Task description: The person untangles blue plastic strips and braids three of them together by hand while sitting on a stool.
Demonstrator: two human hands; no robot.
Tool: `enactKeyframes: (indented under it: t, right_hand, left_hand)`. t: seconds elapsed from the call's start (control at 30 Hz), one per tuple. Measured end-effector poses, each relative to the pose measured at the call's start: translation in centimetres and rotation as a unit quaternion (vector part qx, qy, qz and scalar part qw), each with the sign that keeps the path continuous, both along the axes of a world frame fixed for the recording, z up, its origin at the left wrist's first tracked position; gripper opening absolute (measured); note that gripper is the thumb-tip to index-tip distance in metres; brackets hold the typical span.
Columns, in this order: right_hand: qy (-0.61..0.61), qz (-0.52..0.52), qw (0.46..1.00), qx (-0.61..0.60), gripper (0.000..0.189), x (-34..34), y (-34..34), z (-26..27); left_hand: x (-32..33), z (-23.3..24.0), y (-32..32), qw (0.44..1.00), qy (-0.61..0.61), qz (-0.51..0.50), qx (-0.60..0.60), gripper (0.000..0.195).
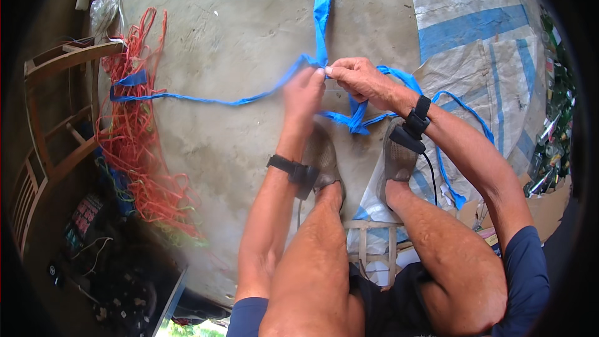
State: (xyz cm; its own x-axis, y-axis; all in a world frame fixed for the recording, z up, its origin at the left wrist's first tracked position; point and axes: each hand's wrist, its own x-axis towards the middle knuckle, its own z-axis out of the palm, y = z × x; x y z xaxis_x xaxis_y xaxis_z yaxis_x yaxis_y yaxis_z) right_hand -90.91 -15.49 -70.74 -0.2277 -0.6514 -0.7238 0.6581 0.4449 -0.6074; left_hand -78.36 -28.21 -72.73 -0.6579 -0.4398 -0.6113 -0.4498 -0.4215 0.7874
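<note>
A blue strip of thin material [323,14] runs down from the top edge and meets a narrow twisted blue length [224,101] between my hands. My left hand [303,89], blurred, has its thumb and fingertips closed at that meeting point. Directly beside it, my right hand [362,79] pinches the strip between thumb and forefinger. Below my hands, a knotted blue part [358,121] lies near my feet, and a loose blue tail [465,107] curves off to the right. Leftwards, the twisted length reaches a tangled bundle of red strings [135,150], where a wider blue piece [131,79] shows.
A wooden chair [70,63] stands on the left by the bundle. White-and-blue woven sheeting [468,65] covers the concrete floor [224,47] on the right. Beyond it are piled bottles [554,117] and cardboard [543,210]. Both wrists wear black strapped devices with cables.
</note>
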Motion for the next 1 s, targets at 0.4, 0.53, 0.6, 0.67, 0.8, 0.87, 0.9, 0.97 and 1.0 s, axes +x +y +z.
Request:
enactKeyframes:
  t: [0.4,0.53,0.6,0.67,0.8,0.87,0.9,0.97,1.0]
  right_hand:
    - [-0.011,-0.012,1.000,0.002,0.020,-0.1,-0.3,-2.0]
    - [0.008,-0.006,1.000,0.007,0.018,-0.6,-0.6,-1.9]
    - [0.011,-0.005,1.000,0.002,0.018,-1.1,-0.9,-1.5]
    - [0.020,-0.005,1.000,-0.004,0.020,-1.6,-1.1,-1.1]
    - [0.037,0.018,0.999,-0.012,0.018,-2.5,-0.5,-1.4]
    - [0.036,0.014,0.999,-0.008,0.018,-2.6,-0.4,-1.0]
    - [0.038,0.010,0.999,-0.007,0.018,-2.7,-0.4,-0.8]
    - [0.046,0.015,0.999,-0.012,0.018,-3.4,-0.2,-0.8]
    - [0.063,0.007,0.998,-0.019,0.018,-3.8,-0.1,-0.8]
  left_hand:
    - [0.4,1.6,0.1,0.993,0.001,-0.004,0.122,0.024]
    - [1.0,2.7,0.4,0.993,-0.009,-0.001,0.118,0.036]
    - [1.7,2.8,0.2,0.997,-0.017,-0.030,0.073,0.036]
    - [2.6,2.9,-0.2,0.998,-0.028,-0.054,0.021,0.031]
    - [4.4,3.3,-0.5,0.997,-0.064,-0.025,0.028,0.019]
    - [5.1,3.5,-0.5,0.997,-0.078,-0.027,0.007,0.018]
    - [5.4,3.7,-0.6,0.995,-0.090,-0.027,-0.018,0.018]
    - [6.2,3.5,-0.9,0.996,-0.079,-0.003,-0.028,0.015]
    - [6.6,3.5,-1.0,0.996,-0.080,0.012,-0.042,0.015]
